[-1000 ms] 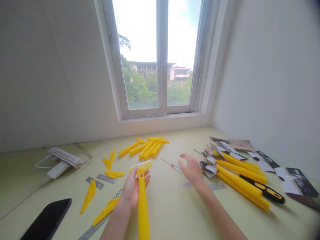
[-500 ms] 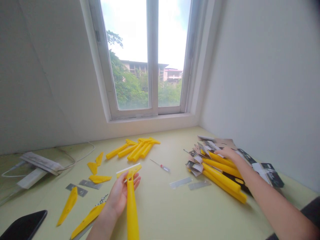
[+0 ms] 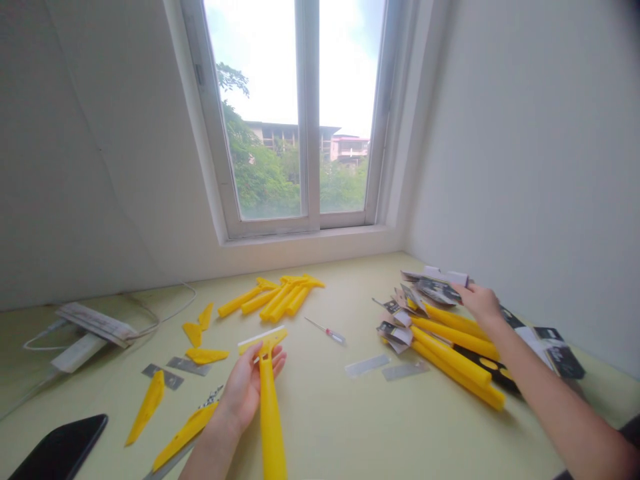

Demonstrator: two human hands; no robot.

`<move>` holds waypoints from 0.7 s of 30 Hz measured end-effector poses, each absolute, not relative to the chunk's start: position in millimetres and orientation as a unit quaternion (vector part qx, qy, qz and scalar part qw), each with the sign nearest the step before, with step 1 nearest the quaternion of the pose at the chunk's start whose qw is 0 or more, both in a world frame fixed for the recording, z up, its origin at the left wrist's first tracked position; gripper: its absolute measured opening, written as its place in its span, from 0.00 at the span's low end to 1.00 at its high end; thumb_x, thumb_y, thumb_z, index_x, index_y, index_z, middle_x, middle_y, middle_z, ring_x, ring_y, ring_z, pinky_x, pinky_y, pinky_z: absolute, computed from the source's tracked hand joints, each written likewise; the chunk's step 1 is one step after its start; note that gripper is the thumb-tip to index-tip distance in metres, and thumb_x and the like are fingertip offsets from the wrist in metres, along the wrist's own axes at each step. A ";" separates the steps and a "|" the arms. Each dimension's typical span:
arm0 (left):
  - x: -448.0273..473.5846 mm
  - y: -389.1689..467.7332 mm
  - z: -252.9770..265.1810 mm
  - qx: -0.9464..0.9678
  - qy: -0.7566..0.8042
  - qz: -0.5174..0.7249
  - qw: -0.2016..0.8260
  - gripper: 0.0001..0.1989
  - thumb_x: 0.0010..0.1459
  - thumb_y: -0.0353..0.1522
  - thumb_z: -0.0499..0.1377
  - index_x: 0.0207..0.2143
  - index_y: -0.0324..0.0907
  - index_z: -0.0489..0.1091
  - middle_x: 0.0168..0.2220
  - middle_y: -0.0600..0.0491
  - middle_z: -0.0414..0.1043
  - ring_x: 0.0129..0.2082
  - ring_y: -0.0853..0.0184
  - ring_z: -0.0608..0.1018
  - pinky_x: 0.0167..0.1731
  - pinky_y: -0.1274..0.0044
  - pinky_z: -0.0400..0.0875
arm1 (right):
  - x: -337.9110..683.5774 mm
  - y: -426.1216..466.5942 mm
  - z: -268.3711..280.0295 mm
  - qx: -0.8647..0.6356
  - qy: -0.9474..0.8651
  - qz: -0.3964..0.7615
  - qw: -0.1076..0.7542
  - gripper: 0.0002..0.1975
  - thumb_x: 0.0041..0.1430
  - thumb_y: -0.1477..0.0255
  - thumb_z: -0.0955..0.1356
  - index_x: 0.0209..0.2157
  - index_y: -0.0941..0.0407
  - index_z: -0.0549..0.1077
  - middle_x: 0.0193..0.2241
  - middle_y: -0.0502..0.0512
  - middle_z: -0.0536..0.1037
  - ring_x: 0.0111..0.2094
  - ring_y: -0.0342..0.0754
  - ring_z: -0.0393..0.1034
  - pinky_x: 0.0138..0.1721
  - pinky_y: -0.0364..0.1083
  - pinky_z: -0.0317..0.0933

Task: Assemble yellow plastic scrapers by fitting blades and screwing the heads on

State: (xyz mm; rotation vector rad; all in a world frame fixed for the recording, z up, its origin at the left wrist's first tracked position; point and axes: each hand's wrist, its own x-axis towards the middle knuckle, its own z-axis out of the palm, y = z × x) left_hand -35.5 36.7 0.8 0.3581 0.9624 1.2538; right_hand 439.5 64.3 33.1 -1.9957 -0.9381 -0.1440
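Observation:
My left hand [image 3: 242, 392] is closed around the neck of a yellow scraper [image 3: 273, 413], whose wide head with a pale blade edge points away from me and whose long handle runs down toward me. On the right, my right hand [image 3: 481, 303] pinches the edge of a black-and-grey printed cardboard sleeve [image 3: 437, 291] at the back of a pile. Below that hand lie several packaged yellow scrapers [image 3: 453, 353] with card sleeves on their heads. My right forearm crosses over part of the pile and hides it.
Several yellow handles [image 3: 280, 300] lie near the window. A screwdriver [image 3: 330, 332] and clear strips [image 3: 367, 365] rest mid-table. Leftward are yellow head covers [image 3: 206, 355], metal blades [image 3: 163, 375], screws [image 3: 210, 398], a phone [image 3: 63, 447] and a power strip [image 3: 95, 325].
My right hand has shifted from over the yellow handles to the back of the pile, taking hold of a cardboard sleeve and lifting its edge. My left hand still holds the scraper.

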 end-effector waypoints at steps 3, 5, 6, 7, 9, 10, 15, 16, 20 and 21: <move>-35.3 36.1 1.4 0.159 0.425 0.565 0.689 0.06 0.53 0.24 0.52 0.34 0.33 0.64 0.28 0.42 0.73 0.28 0.65 0.77 0.33 0.74 0.74 | 405.3 58.5 43.4 -0.763 -0.397 0.003 0.510 0.18 0.49 0.68 0.63 0.43 0.58 0.69 0.28 0.57 0.77 0.29 0.49 0.71 0.28 0.45 0.66; -34.8 35.1 1.9 0.161 0.421 0.562 0.693 0.06 0.52 0.24 0.52 0.34 0.33 0.64 0.29 0.42 0.73 0.29 0.65 0.77 0.34 0.74 0.74 | 372.5 52.4 49.7 -0.665 -0.413 0.113 0.612 0.26 0.47 0.69 0.66 0.50 0.55 0.61 0.30 0.53 0.76 0.29 0.46 0.71 0.28 0.43 0.66; -34.4 34.5 2.3 0.162 0.419 0.560 0.696 0.06 0.52 0.24 0.53 0.34 0.32 0.65 0.29 0.41 0.73 0.29 0.65 0.77 0.35 0.73 0.73 | 354.4 49.2 52.2 -0.592 -0.426 0.198 0.655 0.28 0.45 0.70 0.68 0.50 0.53 0.61 0.30 0.52 0.76 0.29 0.46 0.71 0.28 0.43 0.67; -33.9 33.9 2.7 0.163 0.417 0.558 0.698 0.06 0.52 0.25 0.53 0.34 0.32 0.65 0.30 0.41 0.73 0.30 0.64 0.77 0.35 0.73 0.73 | 336.0 46.4 54.1 -0.536 -0.438 0.276 0.666 0.25 0.43 0.70 0.69 0.46 0.52 0.64 0.29 0.51 0.76 0.28 0.46 0.71 0.28 0.43 0.67; -32.6 32.8 3.8 0.165 0.412 0.558 0.701 0.06 0.51 0.25 0.54 0.34 0.32 0.66 0.31 0.41 0.73 0.31 0.64 0.77 0.36 0.73 0.73 | 299.1 42.4 54.9 -0.465 -0.451 0.391 0.654 0.19 0.42 0.71 0.69 0.40 0.54 0.67 0.28 0.51 0.75 0.29 0.45 0.71 0.30 0.43 0.67; -31.8 32.4 4.3 0.166 0.409 0.559 0.701 0.06 0.51 0.25 0.54 0.33 0.32 0.66 0.31 0.41 0.73 0.31 0.64 0.77 0.37 0.73 0.73 | 281.3 41.4 53.7 -0.446 -0.447 0.422 0.650 0.18 0.42 0.72 0.70 0.38 0.54 0.68 0.28 0.51 0.75 0.29 0.45 0.71 0.29 0.42 0.67; -26.1 30.6 4.5 0.200 0.408 0.583 0.673 0.07 0.47 0.22 0.58 0.32 0.34 0.67 0.32 0.46 0.73 0.31 0.68 0.77 0.39 0.76 0.71 | 200.7 39.3 34.7 -0.391 -0.437 0.554 0.591 0.16 0.40 0.74 0.70 0.35 0.56 0.66 0.29 0.52 0.75 0.30 0.46 0.71 0.30 0.44 0.65; -24.9 30.4 3.7 0.222 0.393 0.594 0.666 0.09 0.45 0.22 0.60 0.33 0.35 0.68 0.33 0.48 0.73 0.32 0.68 0.76 0.40 0.76 0.71 | 186.8 38.0 30.0 -0.388 -0.435 0.573 0.575 0.16 0.39 0.74 0.71 0.34 0.56 0.66 0.29 0.52 0.75 0.30 0.46 0.71 0.30 0.44 0.65; -21.7 30.5 -0.8 0.291 0.323 0.628 0.646 0.16 0.42 0.23 0.63 0.36 0.39 0.69 0.36 0.50 0.74 0.38 0.65 0.75 0.43 0.74 0.68 | 144.3 28.2 13.5 -0.365 -0.437 0.627 0.532 0.19 0.38 0.73 0.71 0.35 0.55 0.65 0.30 0.52 0.74 0.32 0.47 0.71 0.33 0.45 0.64; -21.4 30.6 -1.6 0.298 0.319 0.631 0.641 0.17 0.41 0.24 0.63 0.37 0.39 0.69 0.36 0.50 0.74 0.39 0.64 0.75 0.43 0.73 0.68 | 137.5 25.4 9.8 -0.361 -0.439 0.635 0.523 0.19 0.38 0.73 0.71 0.36 0.55 0.65 0.31 0.51 0.74 0.33 0.47 0.70 0.33 0.46 0.64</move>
